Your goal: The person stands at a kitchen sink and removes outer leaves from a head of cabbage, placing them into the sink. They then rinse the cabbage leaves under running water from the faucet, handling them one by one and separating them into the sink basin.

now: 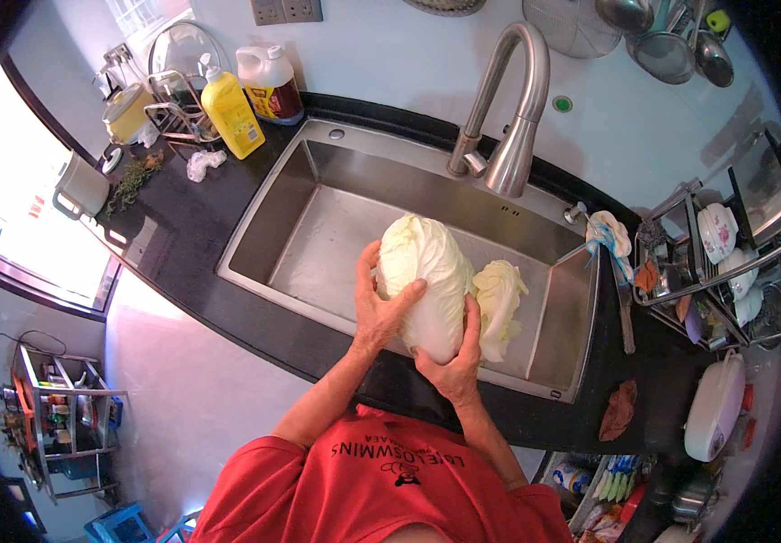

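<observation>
A pale head of napa cabbage [428,281] is held between my two hands over the front part of the sink. My left hand [383,303] wraps its left side, with the thumb laid across the leaves. Around the lower right side of the cabbage curls my right hand [455,357], close to the sink's front rim. Loose cabbage leaves [497,308] lie in the steel sink [318,262], just right of the head. Above the far side of the sink arches a metal faucet [522,118]; no water shows from its spout.
A yellow pump bottle [232,113] and a jug of dark liquid [271,86] stand behind the sink's left end. At the right are a dish rack [716,281] with bowls, a knife [626,317] and a brown cloth [619,410]. A pot [82,185] sits far left.
</observation>
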Tool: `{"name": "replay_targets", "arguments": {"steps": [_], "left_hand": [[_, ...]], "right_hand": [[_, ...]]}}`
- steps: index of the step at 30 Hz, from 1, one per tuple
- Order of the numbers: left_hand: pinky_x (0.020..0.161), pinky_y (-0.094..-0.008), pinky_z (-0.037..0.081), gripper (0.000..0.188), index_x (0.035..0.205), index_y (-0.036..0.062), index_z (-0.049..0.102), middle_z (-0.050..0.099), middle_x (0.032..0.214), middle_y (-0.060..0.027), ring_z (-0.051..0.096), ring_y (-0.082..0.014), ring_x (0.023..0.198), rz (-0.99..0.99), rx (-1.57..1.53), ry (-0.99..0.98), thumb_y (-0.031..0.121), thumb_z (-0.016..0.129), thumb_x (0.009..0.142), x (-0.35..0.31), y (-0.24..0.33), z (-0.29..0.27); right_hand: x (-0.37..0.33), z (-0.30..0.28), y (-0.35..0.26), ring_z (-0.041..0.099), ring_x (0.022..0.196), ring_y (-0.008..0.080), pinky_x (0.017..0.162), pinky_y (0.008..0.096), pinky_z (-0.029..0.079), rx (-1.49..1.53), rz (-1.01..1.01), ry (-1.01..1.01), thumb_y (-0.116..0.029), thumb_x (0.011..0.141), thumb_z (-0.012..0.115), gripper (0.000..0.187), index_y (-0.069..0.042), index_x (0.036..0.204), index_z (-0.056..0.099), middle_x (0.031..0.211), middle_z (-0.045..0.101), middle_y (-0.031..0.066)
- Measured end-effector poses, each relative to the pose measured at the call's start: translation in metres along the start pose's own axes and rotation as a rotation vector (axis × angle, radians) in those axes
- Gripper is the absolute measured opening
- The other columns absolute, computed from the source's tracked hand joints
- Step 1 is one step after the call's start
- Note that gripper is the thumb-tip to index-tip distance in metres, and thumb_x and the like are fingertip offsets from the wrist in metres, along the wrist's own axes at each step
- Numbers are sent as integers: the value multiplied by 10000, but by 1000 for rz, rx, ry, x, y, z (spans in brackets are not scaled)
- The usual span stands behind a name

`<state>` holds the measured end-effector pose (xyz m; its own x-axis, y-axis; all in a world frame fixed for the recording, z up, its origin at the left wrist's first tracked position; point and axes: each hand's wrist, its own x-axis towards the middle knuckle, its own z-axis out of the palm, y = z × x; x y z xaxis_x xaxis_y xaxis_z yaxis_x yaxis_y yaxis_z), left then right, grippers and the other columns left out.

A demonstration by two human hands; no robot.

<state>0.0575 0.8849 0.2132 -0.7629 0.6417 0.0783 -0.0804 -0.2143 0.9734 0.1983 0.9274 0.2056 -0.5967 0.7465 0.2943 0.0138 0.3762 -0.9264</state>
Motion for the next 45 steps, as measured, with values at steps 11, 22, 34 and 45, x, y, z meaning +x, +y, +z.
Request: {"name": "replay_targets", "arguments": {"steps": [11,22,34,45], "left_hand": [[881,-261,396,324,1195,-2,489,561,1079,-75,493,-140,1013,30,27,136,155,483,912,8,-25,-1],[714,-276,481,354,1062,33,575,626,982,-62,596,-140,851,96,353,61,109,692,737,22,7,-4],[673,-290,500,309,1048,26,619,638,984,-97,624,-185,803,87,301,112,57,585,742,50,-8,-17],[879,-421,386,459,1052,93,550,490,1082,-99,465,-293,1054,888,1244,82,14,628,606,32,7,-5]], "right_hand": [[-1,1,-4,476,1136,303,953,392,397,-171,-13,76,-190,596,753,968,12,1374,214,1264,435,217],[-2,-25,21,509,1047,204,902,305,405,220,204,133,-159,608,678,851,49,1345,305,1197,497,131],[0,-34,24,515,1056,226,916,320,403,125,149,165,-204,585,704,902,72,1341,296,1194,512,164],[-2,-37,56,455,1131,231,970,315,338,598,336,251,-212,608,687,884,57,1352,293,1257,454,135]]}}
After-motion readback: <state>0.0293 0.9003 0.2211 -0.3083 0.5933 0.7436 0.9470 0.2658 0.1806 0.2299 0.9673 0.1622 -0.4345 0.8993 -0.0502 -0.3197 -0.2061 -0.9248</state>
